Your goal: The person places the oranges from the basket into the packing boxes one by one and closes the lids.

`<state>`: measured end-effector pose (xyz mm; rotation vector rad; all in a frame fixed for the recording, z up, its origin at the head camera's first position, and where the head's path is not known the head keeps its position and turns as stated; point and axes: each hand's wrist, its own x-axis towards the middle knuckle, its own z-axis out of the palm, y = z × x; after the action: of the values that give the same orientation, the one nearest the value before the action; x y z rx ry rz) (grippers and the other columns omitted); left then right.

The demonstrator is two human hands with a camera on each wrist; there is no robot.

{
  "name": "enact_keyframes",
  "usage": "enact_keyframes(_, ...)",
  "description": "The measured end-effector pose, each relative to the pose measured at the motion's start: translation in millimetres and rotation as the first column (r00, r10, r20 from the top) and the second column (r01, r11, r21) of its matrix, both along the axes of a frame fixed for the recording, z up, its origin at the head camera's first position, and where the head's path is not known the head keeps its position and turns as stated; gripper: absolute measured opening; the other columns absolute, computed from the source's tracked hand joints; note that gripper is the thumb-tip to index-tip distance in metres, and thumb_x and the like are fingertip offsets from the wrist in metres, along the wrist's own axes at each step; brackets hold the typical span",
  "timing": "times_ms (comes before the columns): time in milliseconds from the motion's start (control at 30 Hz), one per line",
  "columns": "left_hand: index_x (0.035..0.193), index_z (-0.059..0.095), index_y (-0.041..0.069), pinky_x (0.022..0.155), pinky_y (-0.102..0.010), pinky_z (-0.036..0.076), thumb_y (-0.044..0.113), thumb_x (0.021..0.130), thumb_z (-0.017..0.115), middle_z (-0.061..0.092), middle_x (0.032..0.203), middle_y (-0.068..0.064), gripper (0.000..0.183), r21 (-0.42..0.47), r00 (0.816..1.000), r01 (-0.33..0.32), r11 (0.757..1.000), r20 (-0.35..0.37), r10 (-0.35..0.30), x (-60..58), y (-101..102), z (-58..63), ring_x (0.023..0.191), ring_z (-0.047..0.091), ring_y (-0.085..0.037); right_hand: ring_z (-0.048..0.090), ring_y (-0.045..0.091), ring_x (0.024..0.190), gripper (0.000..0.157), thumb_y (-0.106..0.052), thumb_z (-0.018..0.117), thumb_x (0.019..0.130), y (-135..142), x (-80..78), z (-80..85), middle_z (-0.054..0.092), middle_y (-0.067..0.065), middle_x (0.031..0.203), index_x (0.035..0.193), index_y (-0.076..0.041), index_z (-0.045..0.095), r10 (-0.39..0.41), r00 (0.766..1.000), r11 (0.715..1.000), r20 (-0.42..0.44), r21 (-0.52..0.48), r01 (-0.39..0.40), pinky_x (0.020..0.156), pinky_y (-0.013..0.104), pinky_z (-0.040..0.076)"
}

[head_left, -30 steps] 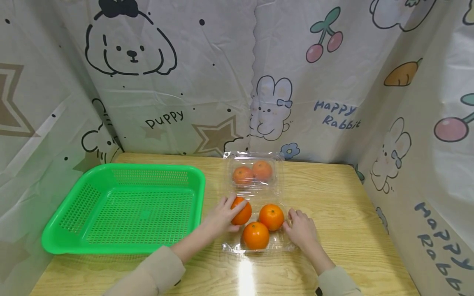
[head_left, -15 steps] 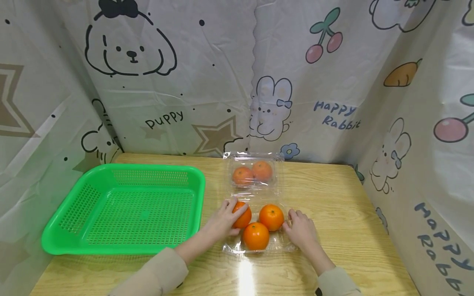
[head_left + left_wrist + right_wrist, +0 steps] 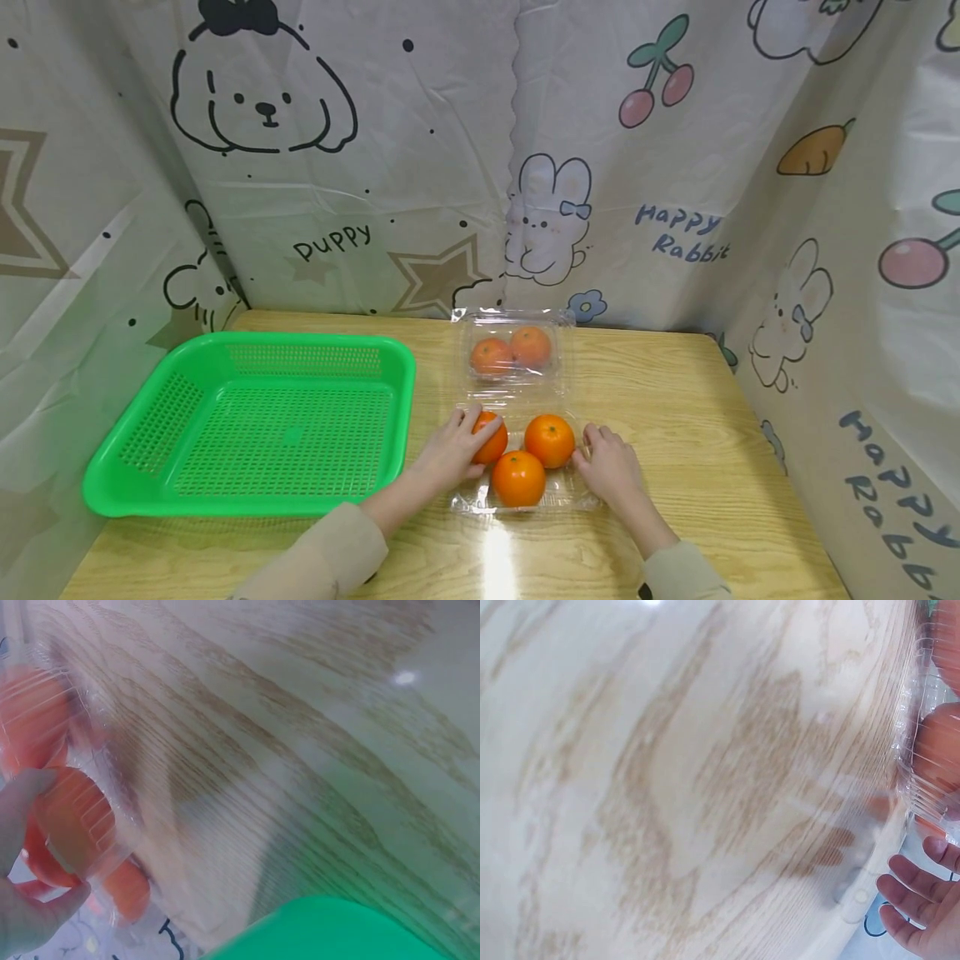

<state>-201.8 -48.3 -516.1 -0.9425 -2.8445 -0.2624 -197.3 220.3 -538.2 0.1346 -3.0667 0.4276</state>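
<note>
My left hand (image 3: 452, 448) grips an orange (image 3: 492, 443) at the left side of a clear plastic container (image 3: 558, 500). In the left wrist view, thumb and fingers lie around that orange (image 3: 79, 814), behind the ribbed clear wall. Two other oranges sit in the container, one at the right (image 3: 550, 441) and one at the front (image 3: 518, 478). My right hand (image 3: 611, 467) rests at the container's right edge. Its fingers look loosely bent in the right wrist view, with no fruit in them; whether the thumb presses the plastic is partly hidden.
Behind the container, two paler oranges (image 3: 512, 352) show through clear plastic (image 3: 561, 367). A green perforated basket (image 3: 292, 433) with nothing in it stands on the wooden table (image 3: 667, 400) at the left. Printed curtains (image 3: 420, 167) enclose the back and sides.
My left hand and its orange have shifted slightly toward the front of the container. My right hand stays in place.
</note>
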Motion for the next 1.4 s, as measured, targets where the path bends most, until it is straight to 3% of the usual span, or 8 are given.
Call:
enact_keyframes(933, 0.133, 0.045, 0.019, 0.075, -0.036, 0.052, 0.033, 0.070, 0.076, 0.041, 0.128, -0.017, 0.071, -0.047, 0.999, -0.006, 0.999, -0.050, 0.004, 0.0, 4.6, -6.6, 0.103, 0.048, -0.035, 0.042, 0.020, 0.065, 0.019, -0.028, 0.058, 0.079, -0.7, 0.6, 0.9, 0.044, 0.002, 0.074, 0.083, -0.013, 0.047, 0.001, 1.000, 1.000, 0.015, -0.013, -0.001, 0.058, 0.034, 0.035)
enact_keyframes(1033, 0.133, 0.045, 0.019, 0.074, -0.037, 0.053, 0.033, 0.071, 0.075, 0.040, 0.129, -0.017, 0.070, -0.038, 1.000, -0.010, 0.999, -0.022, 0.009, 0.0, 4.5, -5.0, 0.103, 0.048, -0.035, 0.042, 0.020, 0.065, 0.019, -0.027, 0.057, 0.079, -0.9, 0.7, 1.6, 0.044, 0.002, 0.074, 0.084, -0.013, 0.047, 0.002, 1.000, 1.000, 0.014, -0.014, -0.002, 0.058, 0.034, 0.036)
enact_keyframes(1167, 0.134, 0.044, 0.018, 0.078, -0.042, 0.052, 0.031, 0.073, 0.075, 0.038, 0.132, -0.019, 0.070, 0.001, 0.997, -0.004, 1.000, 0.082, 0.004, -1.4, 3.2, 2.3, 0.108, 0.047, -0.038, 0.043, 0.020, 0.066, 0.019, -0.028, 0.058, 0.079, -1.0, 1.1, 2.1, 0.045, 0.002, 0.075, 0.084, -0.012, 0.047, 0.005, 1.000, 1.000, 0.017, -0.014, -0.005, 0.058, 0.035, 0.037)
enact_keyframes(1400, 0.133, 0.045, 0.013, 0.088, -0.049, 0.045, 0.025, 0.075, 0.069, 0.038, 0.133, -0.018, 0.064, 0.117, 0.963, -0.011, 0.993, 0.269, -0.021, -9.6, -0.6, 14.6, 0.116, 0.042, -0.039, 0.044, 0.020, 0.066, 0.019, -0.028, 0.058, 0.080, -0.8, 0.3, 0.2, 0.046, 0.002, 0.075, 0.084, -0.013, 0.048, -0.002, 1.000, 1.000, 0.011, -0.008, 0.002, 0.059, 0.036, 0.038)
